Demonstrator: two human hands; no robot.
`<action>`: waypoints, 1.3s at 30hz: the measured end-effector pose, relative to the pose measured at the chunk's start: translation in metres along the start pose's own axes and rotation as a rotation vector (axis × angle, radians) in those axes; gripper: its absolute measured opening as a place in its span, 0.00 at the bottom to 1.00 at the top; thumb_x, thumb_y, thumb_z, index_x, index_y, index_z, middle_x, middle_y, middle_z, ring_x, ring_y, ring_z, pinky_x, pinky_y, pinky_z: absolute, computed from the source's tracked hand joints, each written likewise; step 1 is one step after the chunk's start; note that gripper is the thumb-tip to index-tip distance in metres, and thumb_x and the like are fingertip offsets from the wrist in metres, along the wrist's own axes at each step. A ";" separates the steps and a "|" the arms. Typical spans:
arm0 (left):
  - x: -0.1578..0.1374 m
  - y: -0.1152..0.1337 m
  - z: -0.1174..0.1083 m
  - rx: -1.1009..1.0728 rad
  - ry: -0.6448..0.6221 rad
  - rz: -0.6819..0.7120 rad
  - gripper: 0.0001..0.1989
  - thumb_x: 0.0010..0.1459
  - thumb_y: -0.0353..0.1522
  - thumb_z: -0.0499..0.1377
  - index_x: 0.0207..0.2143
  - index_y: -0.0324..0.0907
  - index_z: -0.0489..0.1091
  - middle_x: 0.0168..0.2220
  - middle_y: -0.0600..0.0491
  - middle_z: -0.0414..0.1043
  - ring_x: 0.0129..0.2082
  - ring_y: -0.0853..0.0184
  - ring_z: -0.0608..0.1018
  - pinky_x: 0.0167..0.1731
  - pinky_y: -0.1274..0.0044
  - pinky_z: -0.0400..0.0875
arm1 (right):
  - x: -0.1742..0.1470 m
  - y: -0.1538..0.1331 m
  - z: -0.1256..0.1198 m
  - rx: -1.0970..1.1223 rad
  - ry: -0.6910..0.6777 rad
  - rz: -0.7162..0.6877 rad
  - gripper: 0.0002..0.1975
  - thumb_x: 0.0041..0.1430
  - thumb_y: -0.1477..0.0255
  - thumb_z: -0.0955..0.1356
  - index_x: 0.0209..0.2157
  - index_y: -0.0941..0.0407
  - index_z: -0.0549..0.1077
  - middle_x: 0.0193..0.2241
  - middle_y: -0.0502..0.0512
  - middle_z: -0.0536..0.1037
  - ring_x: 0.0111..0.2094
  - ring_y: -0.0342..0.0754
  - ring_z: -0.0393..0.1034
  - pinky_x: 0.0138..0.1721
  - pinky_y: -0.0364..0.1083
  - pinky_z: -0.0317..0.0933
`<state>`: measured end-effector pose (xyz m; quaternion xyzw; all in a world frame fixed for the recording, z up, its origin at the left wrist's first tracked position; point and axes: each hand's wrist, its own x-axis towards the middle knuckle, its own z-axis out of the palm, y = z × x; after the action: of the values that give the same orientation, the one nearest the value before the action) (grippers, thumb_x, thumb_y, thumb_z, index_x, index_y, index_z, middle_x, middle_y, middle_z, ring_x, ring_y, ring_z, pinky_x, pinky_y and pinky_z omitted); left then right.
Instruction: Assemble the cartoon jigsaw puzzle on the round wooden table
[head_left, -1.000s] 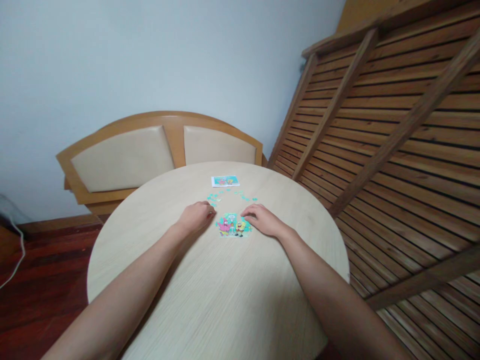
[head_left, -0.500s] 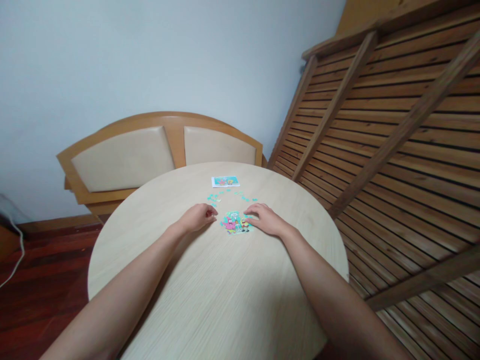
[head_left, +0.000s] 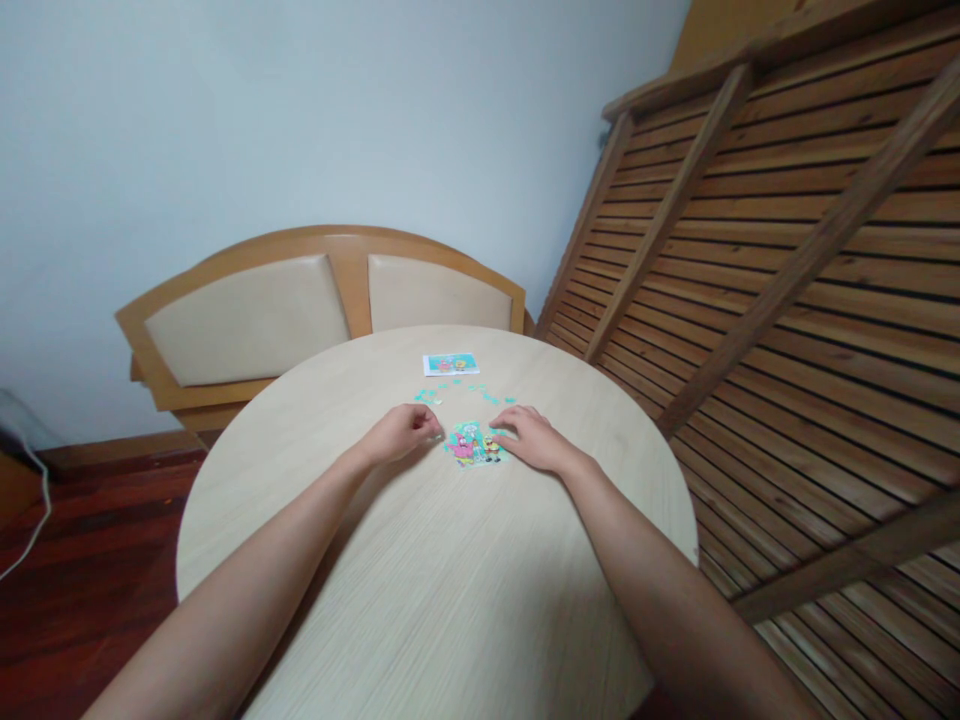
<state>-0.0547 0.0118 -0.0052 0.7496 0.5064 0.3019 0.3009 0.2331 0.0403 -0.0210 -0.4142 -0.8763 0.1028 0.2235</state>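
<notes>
A partly joined jigsaw puzzle (head_left: 466, 450) with a pink starfish and a yellow sponge cartoon figure lies flat on the round table. My left hand (head_left: 405, 434) is at its upper left edge, thumb and fingers pinched on a small puzzle piece that the fingertips mostly hide. My right hand (head_left: 525, 436) rests at the puzzle's right side, fingers stretched out and apart, the tips touching its upper right edge. Loose turquoise puzzle pieces (head_left: 427, 397) are scattered beyond my left hand, and more loose pieces (head_left: 491, 398) lie beyond the right.
A picture card or booklet (head_left: 451, 364) with the same cartoon figures lies at the far side of the pale round table (head_left: 450, 580). Behind the table stands a padded headboard (head_left: 255, 310) against the wall. Wooden slats (head_left: 787, 280) lean close on the right.
My left hand has moved slightly right, its pinched fingertips now closer to the puzzle's left edge. The puzzle has shifted slightly right. My right hand has hardly moved.
</notes>
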 end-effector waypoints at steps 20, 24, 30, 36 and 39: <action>-0.002 0.016 0.011 -0.176 -0.112 -0.125 0.08 0.52 0.32 0.62 0.33 0.37 0.77 0.27 0.52 0.76 0.28 0.69 0.76 0.32 0.77 0.70 | -0.001 -0.026 0.002 0.024 -0.113 -0.023 0.25 0.59 0.53 0.70 0.55 0.48 0.75 0.57 0.60 0.70 0.60 0.60 0.61 0.61 0.61 0.51; -0.003 0.016 0.013 -0.160 -0.151 -0.059 0.09 0.53 0.34 0.61 0.31 0.37 0.77 0.27 0.53 0.76 0.28 0.69 0.74 0.33 0.77 0.68 | -0.001 -0.024 0.004 0.017 -0.104 -0.027 0.26 0.59 0.52 0.69 0.55 0.48 0.74 0.58 0.60 0.70 0.60 0.60 0.60 0.61 0.61 0.51; -0.001 0.007 0.021 -0.135 -0.177 -0.024 0.12 0.52 0.36 0.61 0.32 0.36 0.77 0.25 0.54 0.74 0.26 0.71 0.70 0.29 0.79 0.63 | -0.001 -0.026 0.004 0.004 -0.113 -0.036 0.26 0.60 0.53 0.69 0.56 0.49 0.74 0.58 0.61 0.69 0.60 0.60 0.61 0.61 0.60 0.52; -0.002 0.007 0.024 0.035 -0.126 0.000 0.15 0.52 0.40 0.60 0.31 0.37 0.77 0.26 0.52 0.74 0.25 0.69 0.70 0.27 0.79 0.62 | -0.001 -0.028 0.003 0.003 -0.119 -0.030 0.25 0.61 0.54 0.69 0.56 0.50 0.74 0.59 0.61 0.69 0.60 0.60 0.60 0.61 0.60 0.51; -0.005 0.013 0.022 0.101 -0.131 0.006 0.14 0.53 0.40 0.58 0.30 0.38 0.78 0.25 0.53 0.74 0.25 0.69 0.69 0.26 0.79 0.61 | -0.001 -0.029 0.003 0.012 -0.111 -0.034 0.25 0.60 0.54 0.69 0.56 0.50 0.74 0.58 0.61 0.69 0.60 0.59 0.60 0.60 0.59 0.53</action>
<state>-0.0315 0.0001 -0.0098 0.7833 0.4981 0.2274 0.2943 0.2126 0.0211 -0.0132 -0.3917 -0.8936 0.1269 0.1787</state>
